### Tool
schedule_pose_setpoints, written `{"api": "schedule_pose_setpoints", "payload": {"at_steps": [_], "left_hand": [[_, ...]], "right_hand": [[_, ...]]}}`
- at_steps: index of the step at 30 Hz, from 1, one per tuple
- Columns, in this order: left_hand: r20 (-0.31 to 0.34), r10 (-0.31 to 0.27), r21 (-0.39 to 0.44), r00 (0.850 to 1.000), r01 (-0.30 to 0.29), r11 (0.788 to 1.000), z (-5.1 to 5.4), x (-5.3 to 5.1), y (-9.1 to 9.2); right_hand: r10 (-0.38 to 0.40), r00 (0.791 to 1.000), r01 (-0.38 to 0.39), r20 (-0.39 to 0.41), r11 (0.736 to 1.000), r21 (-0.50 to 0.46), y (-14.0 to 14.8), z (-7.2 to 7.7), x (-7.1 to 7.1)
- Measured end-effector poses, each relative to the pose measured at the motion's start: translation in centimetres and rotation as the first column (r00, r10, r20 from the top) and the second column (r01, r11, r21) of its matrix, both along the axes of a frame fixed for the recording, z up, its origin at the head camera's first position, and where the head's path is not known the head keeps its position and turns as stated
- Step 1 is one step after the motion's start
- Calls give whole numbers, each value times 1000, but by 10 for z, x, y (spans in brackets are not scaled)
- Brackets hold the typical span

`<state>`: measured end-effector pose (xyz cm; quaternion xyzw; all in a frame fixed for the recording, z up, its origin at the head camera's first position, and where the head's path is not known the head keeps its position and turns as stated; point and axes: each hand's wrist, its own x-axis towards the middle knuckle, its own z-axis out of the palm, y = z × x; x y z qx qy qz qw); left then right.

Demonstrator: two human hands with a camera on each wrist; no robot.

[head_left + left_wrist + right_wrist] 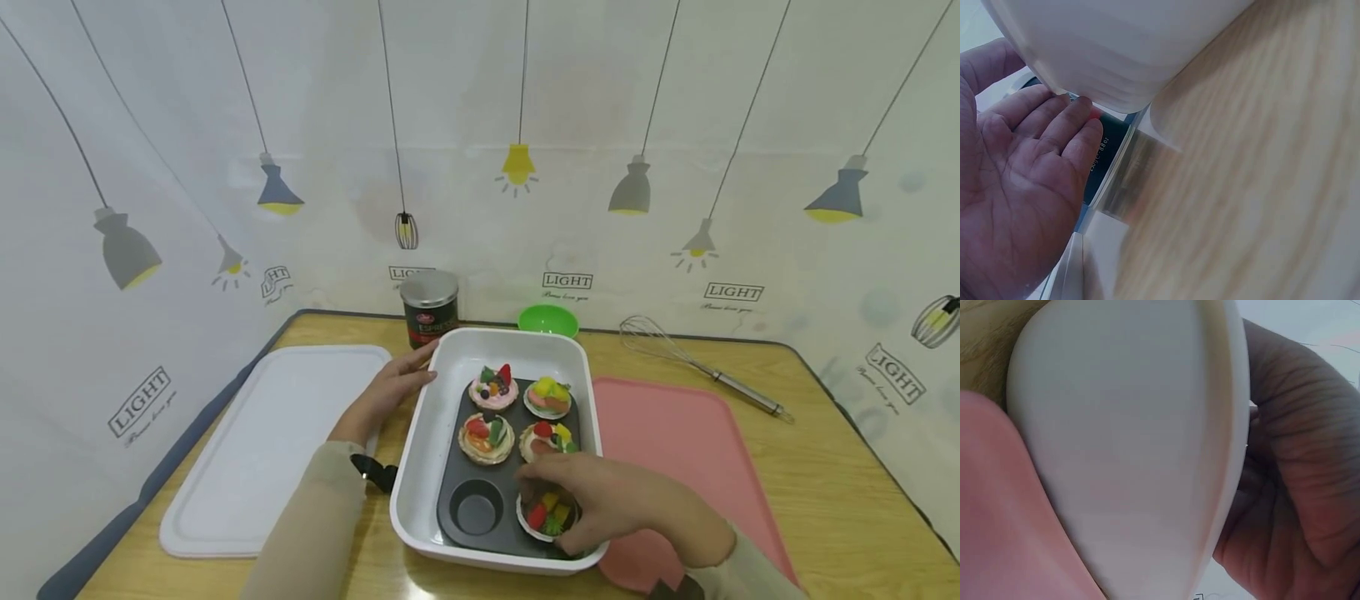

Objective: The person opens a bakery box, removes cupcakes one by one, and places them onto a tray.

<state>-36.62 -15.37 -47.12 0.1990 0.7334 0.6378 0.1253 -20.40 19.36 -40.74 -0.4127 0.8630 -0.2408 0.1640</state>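
A white rectangular tub (424, 450) holds a dark muffin tin (504, 475). Several fruit-topped tarts, one with a strawberry on pink cream (493, 388), sit in its cups; the front left cup (476, 507) holds none. My right hand (618, 500) curls its fingers and thumb around a fruit tart (551, 510) at the front right cup. In the right wrist view the tub wall (1116, 437) hides the tart and fingertips. At the tub's left rim, my left hand (386, 396) rests with extended fingers; they touch the outer wall in the left wrist view.
Behind the tub stand an espresso tin (430, 312) and a green bowl (548, 320). A white board (277, 442) lies left, a pink board (675, 433) right, partly under the right arm. Farther right lies a whisk (720, 375). A printed curtain (465, 125) closes off the back.
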Motion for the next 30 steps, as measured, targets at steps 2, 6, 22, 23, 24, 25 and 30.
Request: {"api": "schedule_pose_setpoints", "payload": {"at_steps": [2,6,22,23,24,25,30], "left_hand": [[-3,-8,0,1000,8,1000,0,0,0],[4,4,-8,1000,-4,1000,-1,2,0],[22,15,-14,1000,-15,1000,2,1,-1],[23,14,-9,1000,-14,1000,3,1,-1],[26,17,-7,1000,-17,1000,3,1,-1],[30,17,-3,999,-17,1000,3,1,0],[28,6,4,1000,-6,1000,4,2,0]], "right_hand": [[-2,1000,2,-13,1000,-2,0,0,0],[-7,999,7,-47,1000,2,1,-1,1],[39,998,-52,-58,967,-250,9,10,-2],[22,998,-37,-56,961,-272,11,12,-3],[11,998,-28,-59,953,-301,14,14,-5],[-4,998,-15,-55,945,-327,17,15,-8],[-154,983,101,-95,902,-419,37,20,-24]]}}
